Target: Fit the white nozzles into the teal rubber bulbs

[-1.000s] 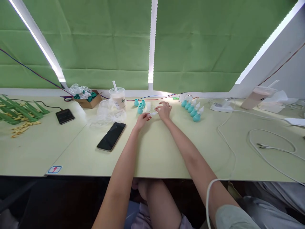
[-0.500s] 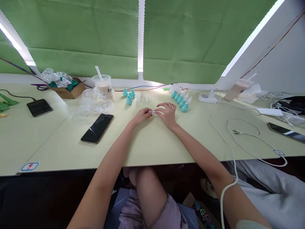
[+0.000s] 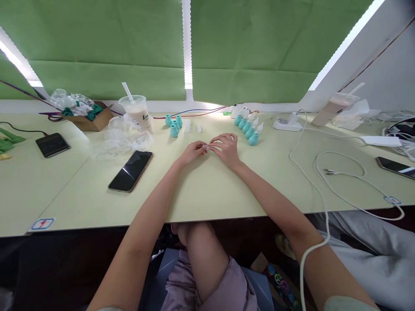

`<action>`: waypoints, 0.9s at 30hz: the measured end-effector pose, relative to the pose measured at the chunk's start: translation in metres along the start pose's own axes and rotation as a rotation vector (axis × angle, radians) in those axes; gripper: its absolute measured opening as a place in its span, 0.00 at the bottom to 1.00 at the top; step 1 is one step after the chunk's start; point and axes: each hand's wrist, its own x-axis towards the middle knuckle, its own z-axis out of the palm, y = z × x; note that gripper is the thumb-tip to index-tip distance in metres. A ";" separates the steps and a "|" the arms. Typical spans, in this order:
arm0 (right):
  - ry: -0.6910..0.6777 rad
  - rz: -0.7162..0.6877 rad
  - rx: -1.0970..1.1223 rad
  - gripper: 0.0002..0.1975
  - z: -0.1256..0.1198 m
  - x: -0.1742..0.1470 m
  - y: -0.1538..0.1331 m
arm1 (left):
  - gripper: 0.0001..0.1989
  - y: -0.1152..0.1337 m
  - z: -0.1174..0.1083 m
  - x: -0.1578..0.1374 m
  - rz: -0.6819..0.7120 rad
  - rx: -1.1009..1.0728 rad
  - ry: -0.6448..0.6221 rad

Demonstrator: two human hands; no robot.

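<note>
Left hand [image 3: 193, 152] and right hand [image 3: 227, 151] are clamping fingers on a crosswise clear piece [image 3: 205, 147], well inside the table's edge [image 3: 227, 216].

Black phone [image 3: 130, 171], crumpled clear plastic [image 3: 117, 137] — beside a drink cup [image 3: 138, 113], open cardboard box [image 3: 95, 124], green blinds [image 3: 103, 39] behind

And here's the left forearm [image 3: 147, 201] slanting inward, the right forearm [image 3: 270, 194] answering from the other side, elbows wide! Left hand [image 3: 194, 151]: fingers curled, tips pinched. Right hand [image 3: 228, 150]: arched at the knuckles, thumb and forefinger pinching, right up against the left's fingertips!
</note>
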 end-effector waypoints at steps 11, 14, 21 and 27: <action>0.057 -0.047 0.056 0.12 0.004 0.000 0.004 | 0.22 0.005 0.001 -0.001 0.018 -0.059 -0.005; 0.052 -0.045 0.045 0.11 0.002 0.000 0.004 | 0.22 0.009 0.002 -0.002 0.019 -0.084 0.001; 0.061 -0.005 0.098 0.11 0.000 0.001 0.002 | 0.24 0.015 0.003 -0.005 -0.002 -0.121 0.025; 0.033 0.006 0.152 0.11 0.001 0.001 0.002 | 0.26 0.008 0.003 -0.002 -0.020 -0.112 0.073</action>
